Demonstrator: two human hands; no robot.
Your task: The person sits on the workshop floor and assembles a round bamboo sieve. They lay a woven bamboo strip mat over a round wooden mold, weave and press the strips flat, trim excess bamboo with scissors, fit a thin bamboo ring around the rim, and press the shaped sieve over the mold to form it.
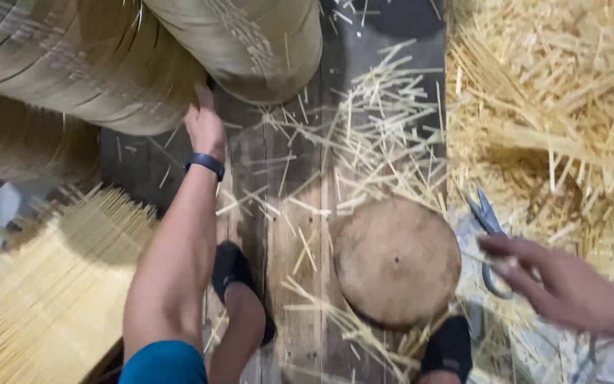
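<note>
My left hand (205, 126) reaches forward to a large roll of woven bamboo matting (94, 71), fingers touching its lower edge; a dark band is on that wrist. My right hand (556, 281) is blurred at the lower right, fingers apart, hovering over grey scissors (488, 227) that lie on the straw. Whether it touches them I cannot tell. A round wooden block (396, 259) sits between my feet in black sandals (234, 274).
A second roll (250, 43) lies at top centre. A bundle of thin bamboo sticks (44, 291) lies at lower left. Loose splints litter the dark wooden planks (286, 213). A thick pile of bamboo strips (548, 107) fills the right side.
</note>
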